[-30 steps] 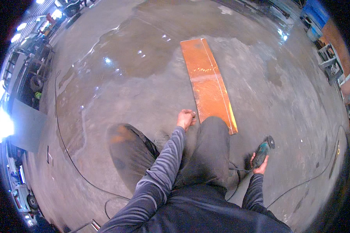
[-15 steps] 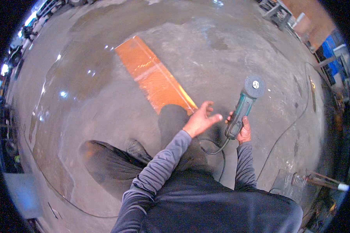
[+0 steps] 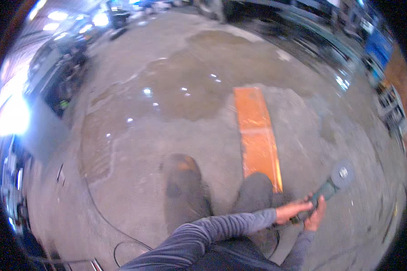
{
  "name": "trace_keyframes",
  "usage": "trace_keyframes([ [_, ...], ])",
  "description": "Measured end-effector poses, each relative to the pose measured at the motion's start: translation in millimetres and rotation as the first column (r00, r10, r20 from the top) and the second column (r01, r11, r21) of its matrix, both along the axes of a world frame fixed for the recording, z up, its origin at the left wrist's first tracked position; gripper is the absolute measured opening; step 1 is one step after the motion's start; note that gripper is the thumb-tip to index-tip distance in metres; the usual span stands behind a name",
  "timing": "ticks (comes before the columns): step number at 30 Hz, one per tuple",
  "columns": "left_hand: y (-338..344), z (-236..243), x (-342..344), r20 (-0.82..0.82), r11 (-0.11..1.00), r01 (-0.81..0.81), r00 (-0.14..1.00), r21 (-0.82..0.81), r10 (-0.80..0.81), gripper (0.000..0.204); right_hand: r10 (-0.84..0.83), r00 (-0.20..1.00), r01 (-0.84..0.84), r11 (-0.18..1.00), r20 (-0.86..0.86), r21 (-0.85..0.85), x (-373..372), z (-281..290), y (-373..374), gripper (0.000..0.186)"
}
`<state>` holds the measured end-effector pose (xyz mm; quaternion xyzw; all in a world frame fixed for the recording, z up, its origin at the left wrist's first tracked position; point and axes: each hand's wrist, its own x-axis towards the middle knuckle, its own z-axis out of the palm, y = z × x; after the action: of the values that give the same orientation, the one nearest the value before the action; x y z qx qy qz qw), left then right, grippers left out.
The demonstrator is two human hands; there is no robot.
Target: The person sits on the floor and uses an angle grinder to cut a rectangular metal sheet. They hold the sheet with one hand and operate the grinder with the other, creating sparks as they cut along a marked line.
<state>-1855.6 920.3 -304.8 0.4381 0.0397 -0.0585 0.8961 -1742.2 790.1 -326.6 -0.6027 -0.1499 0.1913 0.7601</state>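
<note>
A green and black angle grinder with a round grey disc is held off to the right of my knees, disc end pointing away to the upper right. My right hand is wrapped round its body from the right side. Across from it, my left hand lies on the rear of the grinder, fingers along the body and slightly blurred. An orange metal plate lies lengthwise on the floor ahead, its near end partly hidden by my right knee.
The concrete floor has a damp brown patch beyond the plate. A dark cable curves across the floor at left. Vehicles and blurred equipment stand along the far edge, and a bright light glares at left.
My view has swung left, so the plate and grinder sit further right in it. My left hand, earlier apart from the grinder with fingers spread, has come onto its rear end.
</note>
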Motion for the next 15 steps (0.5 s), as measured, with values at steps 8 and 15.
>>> trace_keyframes([
  [8, -15, -21, 19, -0.086, 0.935, -0.198, 0.969, 0.294, 0.232, 0.09, 0.077, 0.931, 0.0, 0.977, -0.357, 0.211, -9, 37, 24, 0.045],
  [15, -1, 12, 23, 0.034, 0.799, -0.314, 0.938, 0.514, 0.346, 0.081, 0.031, 0.992, 0.002, 0.964, -0.122, 0.267, 9, 27, 19, 0.047],
])
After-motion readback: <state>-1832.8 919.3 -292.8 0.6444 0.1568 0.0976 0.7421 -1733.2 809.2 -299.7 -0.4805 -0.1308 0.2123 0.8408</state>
